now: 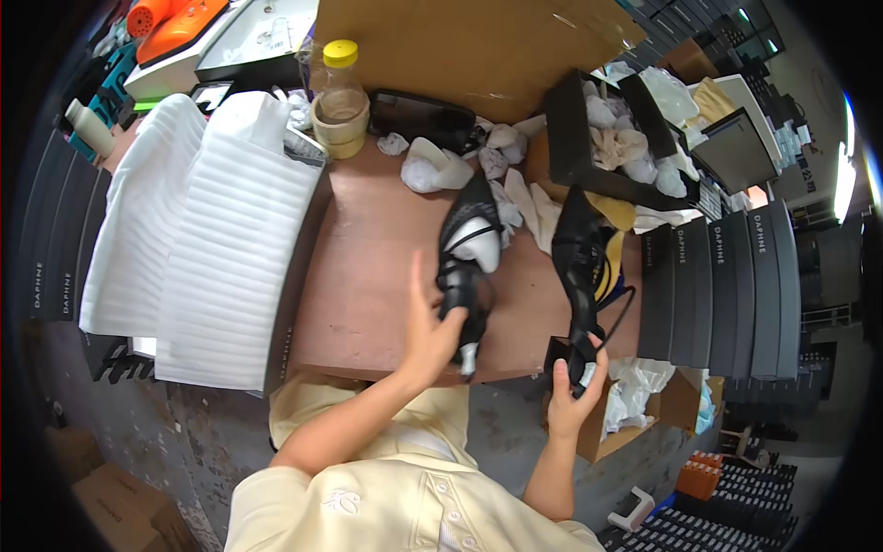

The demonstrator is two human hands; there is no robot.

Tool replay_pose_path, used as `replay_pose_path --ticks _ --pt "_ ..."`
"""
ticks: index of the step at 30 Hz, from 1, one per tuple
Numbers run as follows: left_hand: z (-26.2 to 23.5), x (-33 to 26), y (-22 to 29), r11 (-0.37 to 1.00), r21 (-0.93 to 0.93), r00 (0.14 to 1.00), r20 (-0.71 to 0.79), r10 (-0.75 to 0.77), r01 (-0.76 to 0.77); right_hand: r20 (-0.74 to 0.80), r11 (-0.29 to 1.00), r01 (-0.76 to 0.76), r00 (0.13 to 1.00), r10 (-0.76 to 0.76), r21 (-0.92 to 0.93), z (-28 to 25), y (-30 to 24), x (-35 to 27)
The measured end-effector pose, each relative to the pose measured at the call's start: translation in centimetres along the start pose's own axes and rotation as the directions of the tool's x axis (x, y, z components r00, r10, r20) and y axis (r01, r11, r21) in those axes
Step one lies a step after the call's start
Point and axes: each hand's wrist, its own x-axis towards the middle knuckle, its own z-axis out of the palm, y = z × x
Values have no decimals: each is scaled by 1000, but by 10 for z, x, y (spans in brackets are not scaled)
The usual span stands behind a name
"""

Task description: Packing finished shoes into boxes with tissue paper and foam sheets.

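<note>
My left hand (430, 333) grips a black high-heeled shoe (467, 248) at its heel end, over the brown table (368, 258). White paper stuffing shows inside the shoe's toe. My right hand (572, 396) holds a second black heeled shoe (578, 267) by its heel, at the table's right front edge. That shoe points away from me and has a yellow lining. The two shoes are apart, side by side.
Crumpled white paper (432, 170) lies at the table's far side. An open black box (607, 138) holds more paper. A bottle with a yellow cap (341, 87) stands on a tape roll. White foam sheets (212, 230) lie left; black shoe boxes (717, 285) stand right.
</note>
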Motion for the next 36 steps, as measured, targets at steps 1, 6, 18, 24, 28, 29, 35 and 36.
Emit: replay_pose_path --ticks 1,6,18,24,28,29,35,36 --pt "-20 -3 32 996 81 999 7 -33 32 64 997 44 997 -40 -59 11 3 4" --pt "-96 2 48 857 515 1000 -20 10 2 375 963 98 927 3 -250 69 -3 22" --pt "-92 -7 85 374 794 877 417 239 -480 800 483 871 351 -487 -88 192 -53 74" --pt "-89 -47 62 159 867 876 440 197 -472 887 102 992 113 -448 -75 222 -49 79" --pt "-93 -44 49 59 860 844 482 234 -507 848 -20 992 98 -520 -127 241 -45 67" --pt "-94 -44 48 73 857 845 483 231 -509 835 -43 989 96 -541 -141 245 -43 63" --pt "-90 -41 54 98 861 848 462 260 -500 840 -7 1000 -18 -542 17 246 -40 70" --pt "-89 -42 54 102 862 850 461 254 -497 848 4 999 -29 -529 36 242 -40 68"
